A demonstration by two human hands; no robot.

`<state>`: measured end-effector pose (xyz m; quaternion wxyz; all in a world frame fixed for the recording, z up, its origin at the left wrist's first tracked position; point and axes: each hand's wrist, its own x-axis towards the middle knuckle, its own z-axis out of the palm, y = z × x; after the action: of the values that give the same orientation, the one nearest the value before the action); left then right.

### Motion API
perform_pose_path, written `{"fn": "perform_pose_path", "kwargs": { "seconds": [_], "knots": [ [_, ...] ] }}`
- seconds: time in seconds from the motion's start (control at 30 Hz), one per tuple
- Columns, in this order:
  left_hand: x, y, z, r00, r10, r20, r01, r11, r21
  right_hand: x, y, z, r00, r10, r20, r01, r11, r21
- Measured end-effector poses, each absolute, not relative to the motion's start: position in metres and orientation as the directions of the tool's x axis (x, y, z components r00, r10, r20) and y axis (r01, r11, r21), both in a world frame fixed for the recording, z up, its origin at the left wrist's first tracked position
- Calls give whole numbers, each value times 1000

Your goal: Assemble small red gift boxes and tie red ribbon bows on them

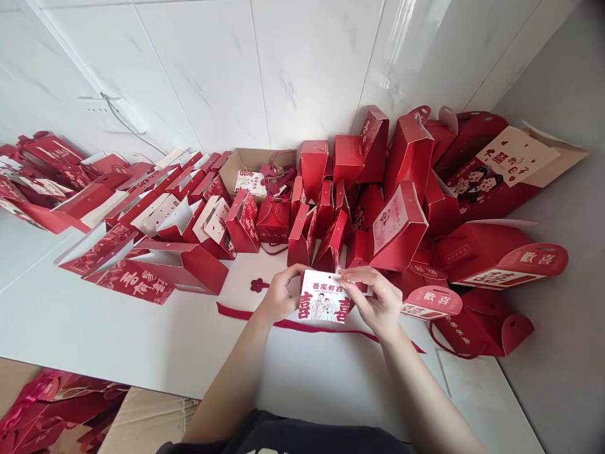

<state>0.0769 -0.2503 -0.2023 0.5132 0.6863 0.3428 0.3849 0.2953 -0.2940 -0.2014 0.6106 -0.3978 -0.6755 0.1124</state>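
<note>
Between my two hands, above the table, is a small white-and-red wedding gift box [326, 297] with a drawn couple and two holes near its top edge. My left hand [283, 295] grips its left side. At its upper right corner, the fingers of my right hand [377, 296] pinch the edge. Beneath my forearms a dark red ribbon [302, 326] lies across the white table. A dark red flower-shaped piece [258, 285] rests on the table left of my left hand. Just beyond my hands stand several red gift boxes [302, 236].
A cardboard box [239, 165] holding a printed card and red pieces stands by the tiled wall. Rows of open red paper bags [184, 258] fill the left. More red boxes [491, 252] crowd the right. Below the table's front edge, a carton [146, 419] sits beside red bags.
</note>
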Motion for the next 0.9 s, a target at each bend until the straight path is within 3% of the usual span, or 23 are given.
{"fn": "perform_pose_path", "kwargs": {
  "seconds": [0.23,0.4,0.53,0.67,0.77,0.9],
  "knots": [
    [82,-249,-191,464,835,295,-244,-200,949,300,-296,-189,-10,708,706,399,650,-647],
    [95,-255,-180,337,916,217,23,-238,971,297,-299,-191,140,791,595,244,555,-795],
    [99,-255,-183,305,936,175,-25,-176,984,309,-305,-192,241,833,498,133,481,-867],
    [99,-252,-185,322,934,153,-94,-130,987,338,-310,-189,-2,878,478,188,470,-862],
    [100,-252,-185,320,938,136,-123,-102,987,355,-313,-184,-210,902,377,241,421,-874],
    [102,-253,-182,316,940,128,-137,-88,987,356,-312,-181,-304,907,291,284,378,-881]
  ]
}}
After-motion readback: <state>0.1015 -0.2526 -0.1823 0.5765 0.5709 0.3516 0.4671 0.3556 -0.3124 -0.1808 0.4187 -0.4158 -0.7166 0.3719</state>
